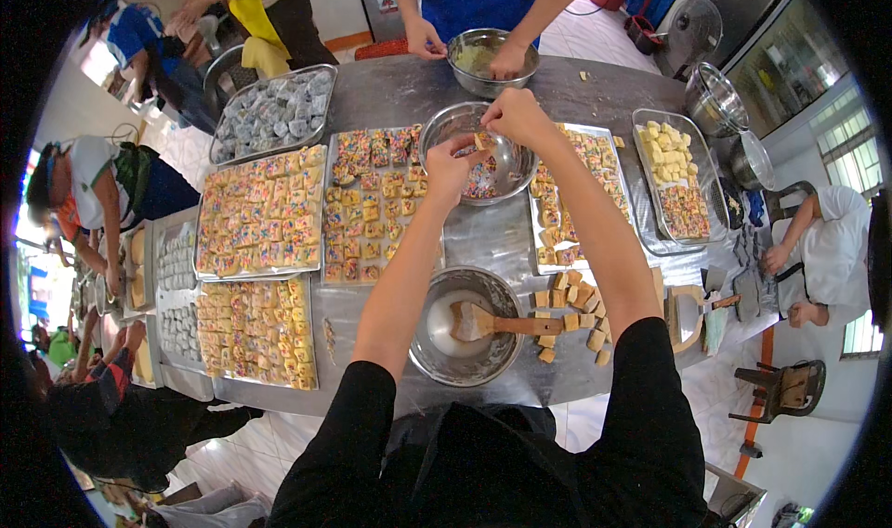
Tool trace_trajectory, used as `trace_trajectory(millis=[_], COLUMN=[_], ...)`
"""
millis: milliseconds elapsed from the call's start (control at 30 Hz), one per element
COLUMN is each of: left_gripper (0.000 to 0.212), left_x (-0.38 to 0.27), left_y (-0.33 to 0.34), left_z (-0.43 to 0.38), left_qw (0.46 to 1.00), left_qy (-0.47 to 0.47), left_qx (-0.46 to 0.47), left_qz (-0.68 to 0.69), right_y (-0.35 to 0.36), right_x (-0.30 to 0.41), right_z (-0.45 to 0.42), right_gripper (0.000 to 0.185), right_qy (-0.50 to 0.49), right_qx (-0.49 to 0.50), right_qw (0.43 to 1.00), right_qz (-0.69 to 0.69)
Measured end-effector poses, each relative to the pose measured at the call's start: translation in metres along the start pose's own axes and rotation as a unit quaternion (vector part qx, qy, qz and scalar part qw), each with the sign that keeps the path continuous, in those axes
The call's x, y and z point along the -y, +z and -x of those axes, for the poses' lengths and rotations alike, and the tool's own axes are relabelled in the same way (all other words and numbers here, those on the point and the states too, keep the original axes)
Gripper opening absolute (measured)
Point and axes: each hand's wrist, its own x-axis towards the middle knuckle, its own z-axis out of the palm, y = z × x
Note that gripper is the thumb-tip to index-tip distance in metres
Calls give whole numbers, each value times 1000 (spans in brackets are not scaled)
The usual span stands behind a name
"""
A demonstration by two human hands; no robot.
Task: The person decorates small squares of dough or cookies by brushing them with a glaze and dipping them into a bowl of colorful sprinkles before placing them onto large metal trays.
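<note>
Over a steel mixing bowl (512, 184), my left hand (449, 166) pinches a small piece of cake (483, 141) between thumb and fingertips. Colored sprinkles (481, 180) lie in the bottom of that bowl. My right hand (519, 115) is above the bowl's far side with thumb and fingers drawn together; whether they hold anything is too small to tell. Closer to my body stands a second steel bowl (422, 357) with a white, milky mixture (446, 329). A wooden spatula (533, 326) rests across its right rim. Plain cake cubes (571, 305) lie loose beside it, partly behind my right forearm.
Trays of sprinkled cake pieces (261, 211), (373, 232), (582, 152) flank the bowls. A tray of grayish pieces (275, 117) sits at the far left. Across the table, a co-worker's hands (512, 58) work in a bowl (481, 82). A glass dish (672, 180) stands right.
</note>
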Motion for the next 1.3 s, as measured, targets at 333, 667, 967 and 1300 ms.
trace_trajectory(millis=[333, 667, 967, 1300], left_gripper=[35, 38, 46, 45], left_x=[8, 7, 2, -2], left_y=[-3, -5, -20, -25], left_z=[-4, -4, 1, 3], left_qw=[1000, 996, 998, 983], left_qy=[-7, -28, -17, -57], left_qx=[13, 37, 50, 84], left_qz=[23, 78, 43, 153], right_y=[-3, -5, 35, 50], right_x=[3, 3, -37, -47], right_z=[1, 3, 20, 41], right_gripper=[11, 12, 11, 12], right_qy=[-2, 28, 59, 93], right_qx=[8, -8, -79, -17], right_qw=[1000, 999, 995, 995], right_qz=[-8, -40, 21, -18])
